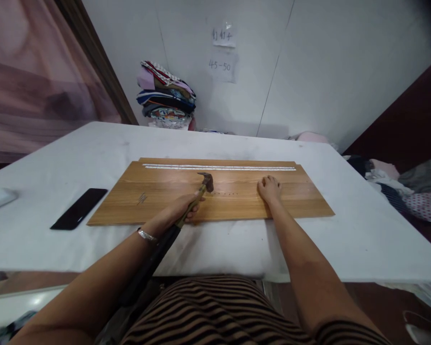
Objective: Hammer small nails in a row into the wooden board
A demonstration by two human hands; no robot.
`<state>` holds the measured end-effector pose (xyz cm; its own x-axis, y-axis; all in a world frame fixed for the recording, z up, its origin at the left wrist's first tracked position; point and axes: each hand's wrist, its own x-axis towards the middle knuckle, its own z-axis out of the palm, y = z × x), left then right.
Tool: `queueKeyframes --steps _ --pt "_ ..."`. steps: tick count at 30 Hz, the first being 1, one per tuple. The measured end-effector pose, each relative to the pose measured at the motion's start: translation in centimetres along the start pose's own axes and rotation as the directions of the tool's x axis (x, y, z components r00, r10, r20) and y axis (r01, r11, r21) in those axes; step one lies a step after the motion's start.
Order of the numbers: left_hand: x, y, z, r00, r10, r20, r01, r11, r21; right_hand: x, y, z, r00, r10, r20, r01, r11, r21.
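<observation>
My left hand [187, 207] is closed round the handle of a claw hammer [207, 181]. Its metal head is over the middle of a wood-grain board [115, 211], and the long dark grip runs back under my forearm. A row of small nails [224, 193] or dark marks crosses the board just right of the hammer head. Further right, my right hand [270, 189] rests on the board with its fingers curled together; whatever may be inside them is hidden. A few loose nails [141, 198] lie on the board's left part.
A white measuring strip [219, 167] runs along the board's far side. The board lies on a white-covered table [208, 249]. A black phone [79, 209] is left of it. Folded clothes [167, 96] are stacked by the wall, beneath a pink curtain's level [39, 81].
</observation>
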<state>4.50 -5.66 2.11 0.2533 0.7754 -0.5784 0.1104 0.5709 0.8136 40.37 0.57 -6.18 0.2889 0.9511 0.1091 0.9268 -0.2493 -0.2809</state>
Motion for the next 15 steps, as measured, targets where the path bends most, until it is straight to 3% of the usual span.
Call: queueKeyframes --steps 15 --pt "0.84 -0.4 -0.24 1.0 -0.018 0.006 0.018 1.0 0.007 0.18 0.23 0.52 1.0 -0.003 -0.028 0.003 1.0 0.019"
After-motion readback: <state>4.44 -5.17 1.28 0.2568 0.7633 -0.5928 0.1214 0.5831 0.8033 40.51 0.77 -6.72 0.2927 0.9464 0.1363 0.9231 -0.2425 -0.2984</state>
